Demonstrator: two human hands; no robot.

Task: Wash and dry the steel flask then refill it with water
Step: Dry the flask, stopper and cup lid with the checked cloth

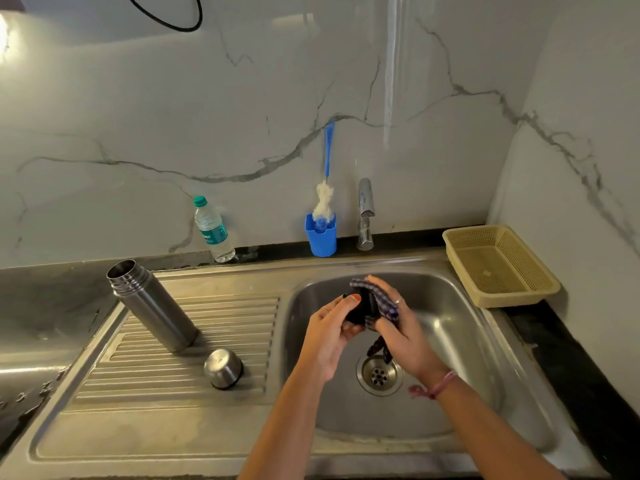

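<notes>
Fingers: my left hand (334,327) pinches a small black stopper-like part (356,311); my right hand (398,323) wraps a dark checked cloth (375,299) round it, over the steel sink basin (460,341) | Target: open cylindrical brushed-steel flask (152,304) upright on ribbed drainboard (207,344), left of both hands, left hand nearer | domed steel cup-lid (223,368) inverted beside it.
</notes>
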